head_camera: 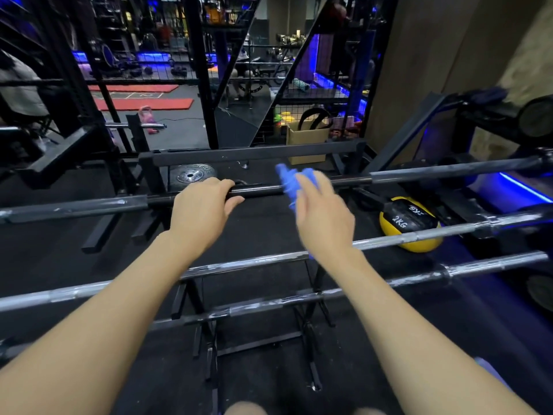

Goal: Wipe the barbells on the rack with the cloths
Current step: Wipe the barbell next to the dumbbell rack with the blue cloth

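Note:
Several barbells lie crosswise on a black rack [311, 307] in front of me. My left hand [203, 211] grips the dark middle shaft of the farthest barbell [419, 175]. My right hand [323, 217] holds a blue cloth [288, 181] against the same shaft, a little to the right; hand and cloth are blurred. A silver barbell [254, 262] runs under both wrists. Another barbell [269, 304] lies lower and closer to me, under my forearms.
A yellow and black 2KG ball [410, 223] sits on the floor at the right, partly behind the silver barbell. A black weight plate [191, 175] leans behind the rack. A cardboard box [308, 142] stands farther back. Black frames rise at the left and centre.

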